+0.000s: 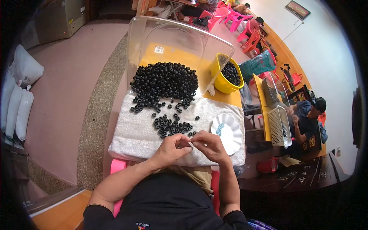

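Observation:
My left hand (173, 150) and my right hand (209, 146) meet over the near part of a white towel (130, 132). Fingertips on both are pinched together and almost touch; whatever small thing lies between them is too small to make out. Just beyond my fingers is a loose cluster of small round black beads with holes (165, 124). A large heap of the same beads (165, 80) spreads farther back, partly inside a clear plastic bin (132, 50) with its open side toward me. Right of my right hand rests a white scalloped dish (232, 140) holding tiny light-blue pieces (219, 129).
A yellow basket (226, 86) with black pieces stands at the table's back right. Another person (308, 115) sits at the right beside a white perforated basket (279, 126). White sacks (25, 111) lean at the far left. Pink chairs (218, 17) stand at the back.

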`<action>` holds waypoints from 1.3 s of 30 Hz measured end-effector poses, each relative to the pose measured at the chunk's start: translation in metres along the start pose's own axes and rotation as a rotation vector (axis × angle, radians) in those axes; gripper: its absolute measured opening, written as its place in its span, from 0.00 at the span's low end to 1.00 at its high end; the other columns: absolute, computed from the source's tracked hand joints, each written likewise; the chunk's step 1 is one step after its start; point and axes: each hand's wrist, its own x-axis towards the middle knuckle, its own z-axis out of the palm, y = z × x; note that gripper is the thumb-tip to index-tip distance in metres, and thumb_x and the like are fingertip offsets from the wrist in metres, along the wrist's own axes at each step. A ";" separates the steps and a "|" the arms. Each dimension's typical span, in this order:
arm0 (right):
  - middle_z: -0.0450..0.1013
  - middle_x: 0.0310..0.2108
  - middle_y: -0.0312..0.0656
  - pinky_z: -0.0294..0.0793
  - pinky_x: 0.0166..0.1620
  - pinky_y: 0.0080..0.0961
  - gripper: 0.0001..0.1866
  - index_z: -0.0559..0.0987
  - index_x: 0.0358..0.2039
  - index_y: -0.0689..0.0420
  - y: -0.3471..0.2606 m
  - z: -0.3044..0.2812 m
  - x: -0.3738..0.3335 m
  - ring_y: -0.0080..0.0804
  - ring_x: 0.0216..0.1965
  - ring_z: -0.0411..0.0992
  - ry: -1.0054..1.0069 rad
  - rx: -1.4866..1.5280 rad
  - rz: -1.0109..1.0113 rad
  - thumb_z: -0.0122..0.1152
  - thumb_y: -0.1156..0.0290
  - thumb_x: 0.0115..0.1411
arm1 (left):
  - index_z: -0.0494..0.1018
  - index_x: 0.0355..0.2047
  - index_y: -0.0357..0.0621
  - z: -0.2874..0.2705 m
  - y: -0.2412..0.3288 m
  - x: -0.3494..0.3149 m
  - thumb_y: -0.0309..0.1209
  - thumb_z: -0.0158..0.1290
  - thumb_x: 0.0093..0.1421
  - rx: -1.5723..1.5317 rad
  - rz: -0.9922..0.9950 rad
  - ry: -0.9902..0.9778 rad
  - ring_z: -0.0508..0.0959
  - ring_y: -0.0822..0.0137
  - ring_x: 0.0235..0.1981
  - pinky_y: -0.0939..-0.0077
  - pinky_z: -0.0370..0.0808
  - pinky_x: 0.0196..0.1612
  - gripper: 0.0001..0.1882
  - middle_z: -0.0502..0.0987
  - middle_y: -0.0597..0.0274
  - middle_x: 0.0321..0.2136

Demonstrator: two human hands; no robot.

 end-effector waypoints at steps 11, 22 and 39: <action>0.74 0.32 0.36 0.70 0.41 0.20 0.05 0.79 0.36 0.63 0.005 -0.012 -0.003 0.21 0.36 0.71 -0.217 0.200 0.142 0.60 0.74 0.62 | 0.69 0.40 0.39 -0.001 0.005 0.000 0.21 0.62 0.55 -0.126 -0.064 -0.075 0.75 0.78 0.34 0.82 0.75 0.39 0.15 0.76 0.67 0.33; 0.74 0.35 0.37 0.70 0.44 0.21 0.04 0.79 0.35 0.65 0.009 -0.019 -0.003 0.23 0.39 0.70 -0.360 0.261 0.285 0.59 0.77 0.62 | 0.70 0.37 0.40 -0.001 0.006 -0.002 0.22 0.63 0.54 -0.074 -0.055 -0.120 0.75 0.80 0.33 0.84 0.74 0.37 0.14 0.76 0.68 0.32; 0.77 0.29 0.43 0.76 0.38 0.23 0.09 0.79 0.34 0.64 0.014 0.024 -0.023 0.30 0.32 0.76 0.238 -0.130 -0.154 0.63 0.87 0.52 | 0.70 0.34 0.40 -0.002 0.002 0.001 0.22 0.62 0.55 -0.132 -0.064 0.004 0.78 0.76 0.31 0.81 0.76 0.37 0.11 0.77 0.64 0.29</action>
